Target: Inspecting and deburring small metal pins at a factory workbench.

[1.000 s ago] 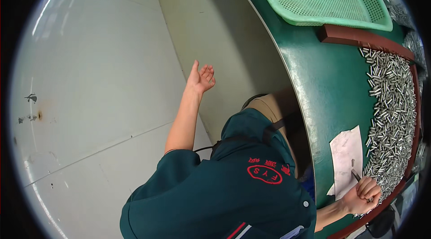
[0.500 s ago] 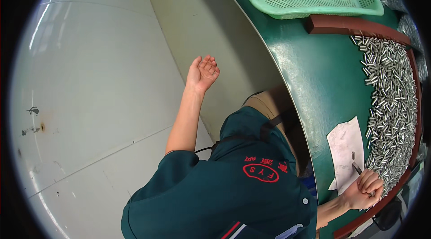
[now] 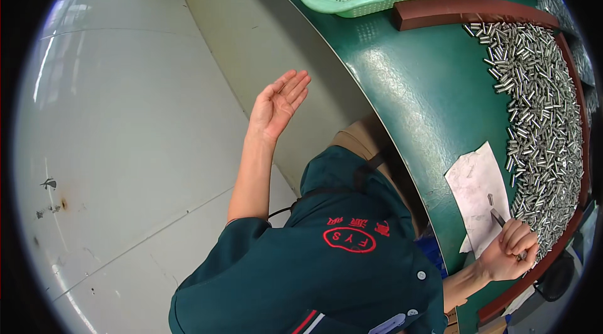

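My left hand [image 3: 279,106] is raised beside the table with its palm up and fingers stretched out, holding nothing. Over on the right, the fingers of my right hand [image 3: 509,253] are closed around a slim dark metal tool [image 3: 497,216]. Most of that tool is hidden in the fist, so its exact kind does not show. Its tip points at a small metal pin [image 3: 490,199] lying on a smudged, torn piece of white paper [image 3: 476,174]. A large heap of short, shiny metal pins [image 3: 540,108] spreads right beside the paper and my right hand.
The green table [image 3: 414,108] has a curved-looking near edge. Reddish-brown bars [image 3: 465,11] border the pin heap at its far and right sides. A light green perforated plastic basket [image 3: 383,1] sits beyond the bar. Clear plastic bags [image 3: 559,10] lie past the right border.
My left hand's fingers, curled before, are now stretched out. The whole view has shifted slightly, moving the table and basket left and up. My right hand keeps its hold on the tool over the paper.
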`<state>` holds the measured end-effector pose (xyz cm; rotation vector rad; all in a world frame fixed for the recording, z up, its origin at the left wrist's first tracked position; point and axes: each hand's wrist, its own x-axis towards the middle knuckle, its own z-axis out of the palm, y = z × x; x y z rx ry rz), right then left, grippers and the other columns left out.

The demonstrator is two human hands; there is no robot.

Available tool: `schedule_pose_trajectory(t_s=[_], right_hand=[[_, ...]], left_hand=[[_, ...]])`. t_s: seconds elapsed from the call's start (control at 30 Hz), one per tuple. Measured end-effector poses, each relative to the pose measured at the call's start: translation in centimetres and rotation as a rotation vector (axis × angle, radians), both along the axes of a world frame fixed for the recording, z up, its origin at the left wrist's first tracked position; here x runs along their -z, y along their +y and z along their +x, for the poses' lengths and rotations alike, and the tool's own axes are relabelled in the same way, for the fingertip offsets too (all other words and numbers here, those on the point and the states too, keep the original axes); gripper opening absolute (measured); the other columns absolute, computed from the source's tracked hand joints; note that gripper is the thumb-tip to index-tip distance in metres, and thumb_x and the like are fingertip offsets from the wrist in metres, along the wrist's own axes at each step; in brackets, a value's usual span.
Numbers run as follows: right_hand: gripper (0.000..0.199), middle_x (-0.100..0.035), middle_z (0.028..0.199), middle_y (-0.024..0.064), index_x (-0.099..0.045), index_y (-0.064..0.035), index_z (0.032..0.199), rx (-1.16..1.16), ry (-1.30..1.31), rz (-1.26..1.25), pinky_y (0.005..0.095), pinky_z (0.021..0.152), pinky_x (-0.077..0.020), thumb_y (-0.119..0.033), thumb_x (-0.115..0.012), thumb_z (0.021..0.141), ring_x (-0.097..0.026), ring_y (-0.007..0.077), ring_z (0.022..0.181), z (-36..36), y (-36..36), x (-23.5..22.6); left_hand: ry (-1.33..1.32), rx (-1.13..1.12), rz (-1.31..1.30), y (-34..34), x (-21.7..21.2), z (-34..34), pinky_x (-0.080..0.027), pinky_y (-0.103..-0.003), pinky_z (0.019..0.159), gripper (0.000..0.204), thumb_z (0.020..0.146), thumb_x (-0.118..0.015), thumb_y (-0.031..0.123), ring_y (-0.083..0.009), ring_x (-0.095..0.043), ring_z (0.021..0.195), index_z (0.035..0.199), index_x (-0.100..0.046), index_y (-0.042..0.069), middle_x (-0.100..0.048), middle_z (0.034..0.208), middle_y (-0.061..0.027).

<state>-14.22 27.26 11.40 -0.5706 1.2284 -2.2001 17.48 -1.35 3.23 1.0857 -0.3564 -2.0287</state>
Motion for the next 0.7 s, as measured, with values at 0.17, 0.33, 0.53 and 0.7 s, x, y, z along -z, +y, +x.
schedule_pose_trajectory(t_s=[0.17, 0.33, 0.53, 0.7], right_hand=[[0.036, -0.027, 0.048, -0.0017, -0.031, -0.0115, 0.055, 0.083, -0.039, 0.003, 0.0237, 0.047, -0.0208, -0.023, -0.028, 0.089, -0.021, 0.0083, 0.045, -0.1, 0.1, 0.1], [0.036, -0.027, 0.048, -0.0016, -0.031, -0.0116, 0.055, 0.004, -0.024, -0.011, 0.0237, 0.047, -0.0204, -0.023, -0.028, 0.089, -0.02, 0.0084, 0.045, -0.1, 0.1, 0.2], [0.037, -0.026, 0.048, -0.0017, -0.03, -0.0118, 0.053, -0.011, -0.044, -0.025, 0.0239, 0.046, -0.0201, -0.022, -0.028, 0.089, -0.02, 0.0085, 0.045, -0.3, 0.1, 0.1], [0.037, -0.026, 0.047, -0.0017, -0.03, -0.0119, 0.053, -0.023, -0.054, -0.039, 0.0239, 0.046, -0.0199, -0.022, -0.028, 0.089, -0.02, 0.0084, 0.045, -0.4, 0.1, 0.1]], left_hand=[[-0.033, 0.063, -0.004, -0.1, -0.5, -0.6, -0.035, -0.04, 0.098, 0.035, 0.086, -0.037, 0.01, -0.033, -0.041, 0.115, 0.115, -0.037, -0.009, -0.041, 0.122, -0.0257], [0.094, 0.106, 0.059, -0.4, -0.6, -1.2, -0.036, -0.04, 0.097, 0.034, 0.086, -0.038, 0.011, -0.0336, -0.042, 0.114, 0.113, -0.039, -0.01, -0.043, 0.121, -0.0256], [0.09, 0.097, 0.087, -0.4, -0.7, -1.7, -0.038, -0.041, 0.096, 0.033, 0.086, -0.037, 0.011, -0.0337, -0.044, 0.112, 0.111, -0.041, -0.01, -0.044, 0.119, -0.0258], [0.014, 0.05, 0.1, -0.6, -0.7, -2.1, -0.038, -0.04, 0.096, 0.033, 0.086, -0.037, 0.011, -0.0335, -0.045, 0.112, 0.111, -0.041, -0.01, -0.044, 0.119, -0.0256]])
